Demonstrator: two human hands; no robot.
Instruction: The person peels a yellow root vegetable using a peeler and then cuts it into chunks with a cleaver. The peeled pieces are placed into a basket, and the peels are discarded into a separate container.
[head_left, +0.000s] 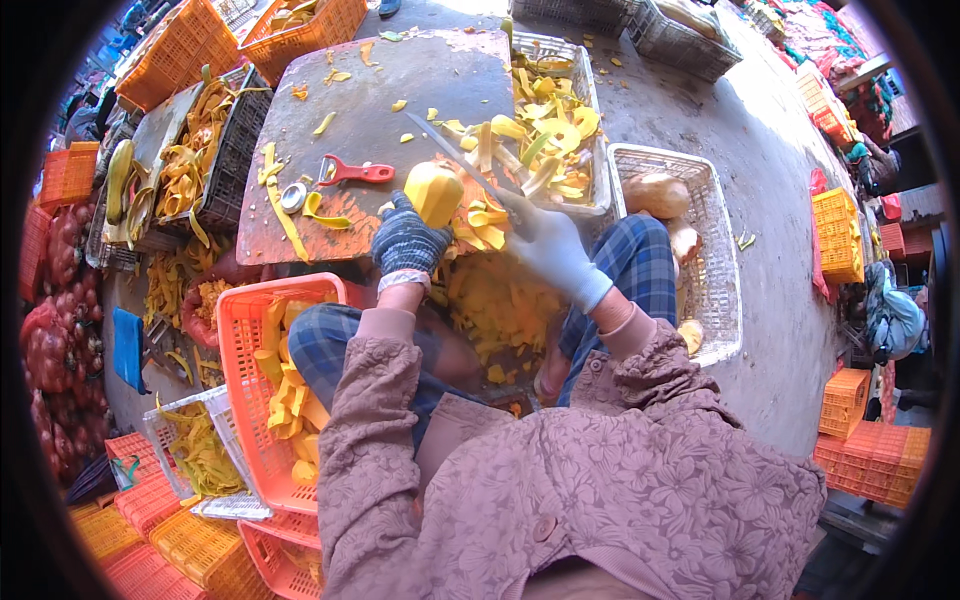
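Note:
My left hand (411, 237), in a dark striped knit glove, rests against a peeled yellow pumpkin piece (435, 193) near the worktable's front edge. In my right hand (551, 247), in a pale glove, is a long-bladed knife (454, 154); its handle is mostly hidden and its blade points up and left across the table (337, 97). A red-handled peeler (355, 172) lies left of the pumpkin piece, beside a small round metal object (293, 197). Yellow peelings (486, 217) lie between the pumpkin piece and my right hand.
An orange-red basket (281, 480) with cut pumpkin pieces stands at my left knee. A white crate (712, 300) with unpeeled pumpkins stands right; another crate (592, 90) holds peelings. More peelings are heaped below the table. A person (896, 319) is at the far right.

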